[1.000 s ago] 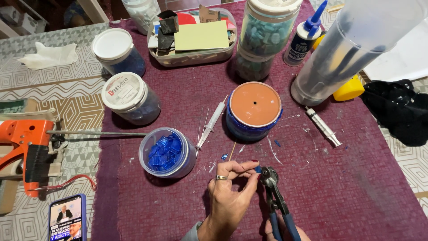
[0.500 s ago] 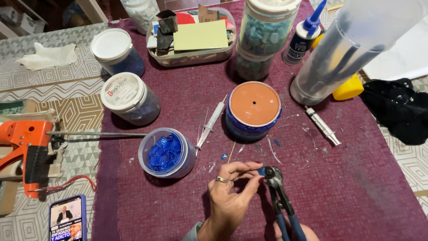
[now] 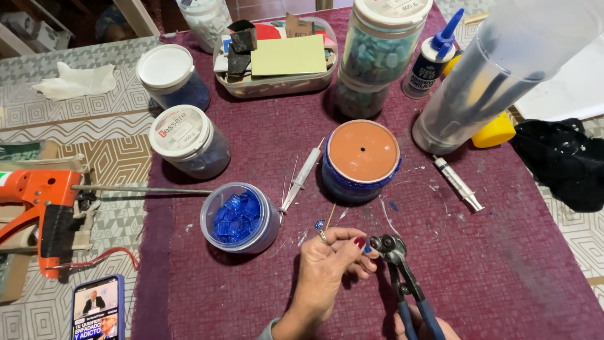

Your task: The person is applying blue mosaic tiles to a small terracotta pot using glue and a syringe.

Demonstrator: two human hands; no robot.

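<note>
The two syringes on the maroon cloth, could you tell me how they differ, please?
The left syringe lies left of the upturned terracotta pot, its tip toward the open cup of blue tiles; the right syringe lies right of the pot. The left one looks long, thin and clear; the right one looks shorter, thicker and greyer. Both lie flat and slanted on the cloth, and no hand touches either.

A smartphone [image 3: 97,307] lies at the table's near left corner, its lit screen showing a figure above a dark caption band. Left of centre stands a round jar with a white lid label [image 3: 180,130] carrying red and dark print. Near the far edge, right of centre, a glue bottle [image 3: 430,63] wears a dark blue and white label.
</note>
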